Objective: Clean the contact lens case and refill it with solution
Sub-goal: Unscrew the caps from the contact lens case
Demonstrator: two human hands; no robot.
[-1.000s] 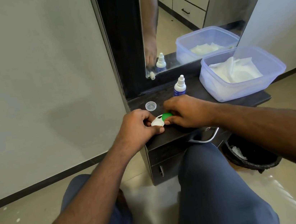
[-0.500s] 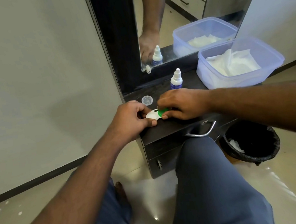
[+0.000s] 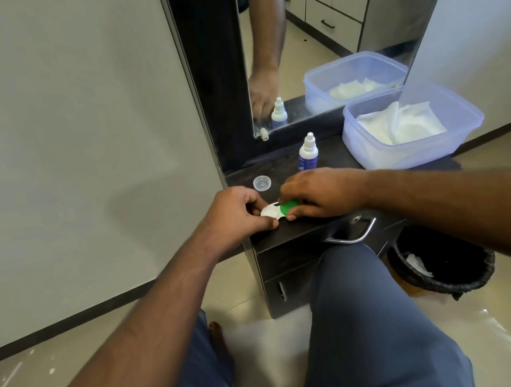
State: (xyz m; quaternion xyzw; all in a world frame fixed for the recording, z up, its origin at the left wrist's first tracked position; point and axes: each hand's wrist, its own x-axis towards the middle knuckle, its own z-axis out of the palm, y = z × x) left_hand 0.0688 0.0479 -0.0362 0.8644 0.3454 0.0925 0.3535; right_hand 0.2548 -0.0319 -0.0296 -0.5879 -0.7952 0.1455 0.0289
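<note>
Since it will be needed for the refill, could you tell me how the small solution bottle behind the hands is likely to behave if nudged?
The solution bottle stands upright, tall and narrow, so it probably tips easily. It looks like light plastic, likely sliding on the smooth dark countertop.

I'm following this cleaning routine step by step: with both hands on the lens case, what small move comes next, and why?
Probably twist the green cap off or on with the right hand while the left hand steadies the white lens case. Both hands pinch it on the cabinet top; which way the cap is turning can't be told.
</note>
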